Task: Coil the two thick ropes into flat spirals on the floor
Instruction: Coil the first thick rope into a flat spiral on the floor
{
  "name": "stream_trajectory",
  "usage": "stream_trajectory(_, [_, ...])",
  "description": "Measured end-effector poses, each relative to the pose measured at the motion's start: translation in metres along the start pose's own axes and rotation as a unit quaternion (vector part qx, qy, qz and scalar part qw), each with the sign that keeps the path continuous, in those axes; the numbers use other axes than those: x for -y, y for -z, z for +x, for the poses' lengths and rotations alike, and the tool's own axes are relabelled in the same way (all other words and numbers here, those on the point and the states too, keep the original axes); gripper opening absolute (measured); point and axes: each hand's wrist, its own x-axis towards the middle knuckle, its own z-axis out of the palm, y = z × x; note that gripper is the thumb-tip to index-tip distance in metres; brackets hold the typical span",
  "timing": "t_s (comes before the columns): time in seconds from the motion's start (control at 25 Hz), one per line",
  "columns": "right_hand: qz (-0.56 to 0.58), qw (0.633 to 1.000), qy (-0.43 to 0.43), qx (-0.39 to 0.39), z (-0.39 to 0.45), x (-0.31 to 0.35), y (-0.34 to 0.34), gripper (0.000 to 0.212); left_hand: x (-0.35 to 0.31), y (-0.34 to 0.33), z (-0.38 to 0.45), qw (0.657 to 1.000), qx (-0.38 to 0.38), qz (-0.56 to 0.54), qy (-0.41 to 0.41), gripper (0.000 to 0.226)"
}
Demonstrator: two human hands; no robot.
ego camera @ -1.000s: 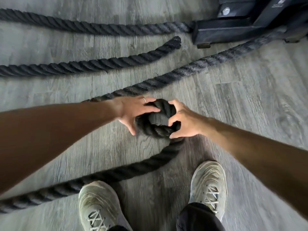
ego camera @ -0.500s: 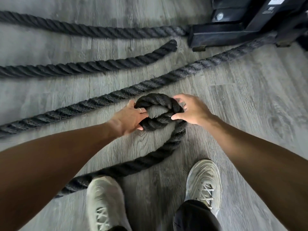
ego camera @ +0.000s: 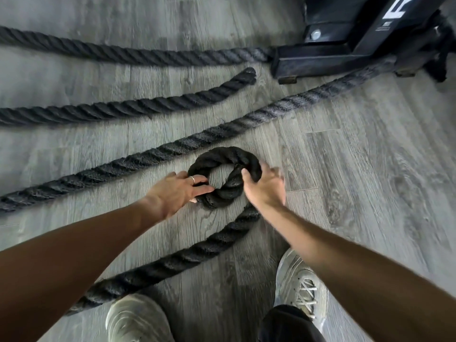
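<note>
Grey floor (ego camera: 370,169); hands on rope coil (ego camera: 223,156)

A rope loop (ego camera: 223,177) lies on the floor (ego camera: 357,181) ahead of two shoes (ego camera: 299,285). Three rope lengths (ego camera: 158,154) stretch behind it. A machine base (ego camera: 340,53) stands far right.
</note>
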Motion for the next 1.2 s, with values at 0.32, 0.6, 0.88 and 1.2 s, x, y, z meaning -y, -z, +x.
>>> stream_trajectory(0.32, [-0.018, 0.998, 0.005, 0.064, 0.010, 0.020, -0.018, 0.121, -0.013, -0.003, -0.005, 0.995, -0.096, -0.020, -0.010, 0.046])
stream_trajectory(0.6, [-0.125, 0.927, 0.281, 0.217, 0.067, 0.033, 0.012, 0.118, 0.003, -0.011, 0.005, 0.989, -0.009, -0.043, -0.143, 0.098])
stream_trajectory(0.88, [-0.039, 0.975, 0.191, 0.103, 0.034, 0.010, 0.031, 0.092, 0.003, -0.014, 0.012, 0.971, -0.030, 0.178, -0.160, 0.093])
stream_trajectory(1.2, [0.107, 0.989, -0.083, 0.060, -0.039, -0.023, -0.011, 0.096, -0.086, -0.006, 0.001, 0.959, -0.145, -0.215, 0.117, 0.055])
